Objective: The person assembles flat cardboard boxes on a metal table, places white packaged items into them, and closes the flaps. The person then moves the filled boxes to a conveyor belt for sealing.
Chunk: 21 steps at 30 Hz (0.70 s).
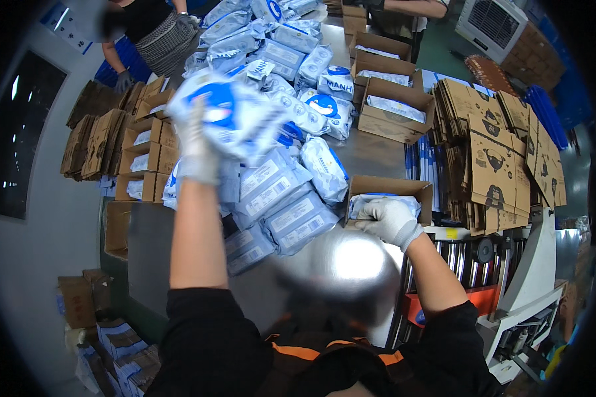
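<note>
Holding a blue-and-white pack (244, 120), centre-left, is the left hand (193, 135); the right hand (389, 220), grip unclear, curls over another pack (413, 204) in a centre-right carton (391, 184). Upper-right cartons (385, 125) already contain packs (397, 108); a loose pile (278, 186) remains.

Fingers (372, 212) in greyish-white gloves (394, 221), short black sleeves (208, 331), bare forearms (198, 238), orange trim (297, 351) on dark clothing (275, 372)

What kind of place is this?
Probably a packing line in a factory or warehouse: soft white-and-blue packs heaped on a metal table, bundles of flattened cardboard cartons stacked alongside, and a bank of metal rollers at the right.
</note>
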Available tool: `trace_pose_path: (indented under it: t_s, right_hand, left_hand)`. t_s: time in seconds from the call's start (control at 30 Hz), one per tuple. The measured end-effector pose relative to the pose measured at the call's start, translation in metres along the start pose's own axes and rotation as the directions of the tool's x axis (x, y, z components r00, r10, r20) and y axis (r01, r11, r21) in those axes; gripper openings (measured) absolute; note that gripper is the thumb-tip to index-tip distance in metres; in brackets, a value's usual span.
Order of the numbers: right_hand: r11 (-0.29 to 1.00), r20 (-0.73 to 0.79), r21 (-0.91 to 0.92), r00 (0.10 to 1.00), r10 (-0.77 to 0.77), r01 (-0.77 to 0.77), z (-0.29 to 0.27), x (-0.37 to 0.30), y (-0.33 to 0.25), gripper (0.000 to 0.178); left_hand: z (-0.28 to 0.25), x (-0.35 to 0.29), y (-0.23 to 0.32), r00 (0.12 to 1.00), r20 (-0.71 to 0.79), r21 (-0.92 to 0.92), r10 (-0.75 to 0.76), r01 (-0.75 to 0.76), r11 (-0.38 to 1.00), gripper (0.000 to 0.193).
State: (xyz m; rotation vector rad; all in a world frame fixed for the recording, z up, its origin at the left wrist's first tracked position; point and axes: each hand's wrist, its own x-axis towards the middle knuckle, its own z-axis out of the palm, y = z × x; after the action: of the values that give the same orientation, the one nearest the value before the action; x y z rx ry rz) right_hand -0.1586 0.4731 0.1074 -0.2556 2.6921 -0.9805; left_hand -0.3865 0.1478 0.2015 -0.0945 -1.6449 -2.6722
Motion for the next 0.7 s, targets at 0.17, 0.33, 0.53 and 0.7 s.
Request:
trace_pose_path:
  t_s: [0.17,0.33,0.53,0.7]
  right_hand:
    - [0.996,0.023,0.003,0.996,-0.091,0.091,-0.003,0.006,-0.011,0.024]
    - [0.997,-0.039,-0.021,0.997,-0.071,0.07,-0.006,-0.002,-0.001,0.024]
    - [0.934,0.082,-0.262,0.969,-0.231,0.245,-0.121,0.056,0.017,0.028]
    - [0.658,-0.436,-0.626,0.888,0.15,-0.418,-0.188,0.161,0.102,0.065]
  left_hand:
    - [-0.16,-0.015,0.024,0.838,-0.335,0.834,0.432,0.05,0.55,0.079]
    - [-0.021,-0.094,-0.025,0.736,0.234,0.934,0.635,-0.351,0.063,0.081]
    - [0.1,-0.192,-0.132,0.479,0.872,0.488,-0.102,-0.831,0.267,0.034]
    - [0.125,-0.179,-0.169,0.481,0.735,0.603,-0.477,-0.785,0.138,0.013]
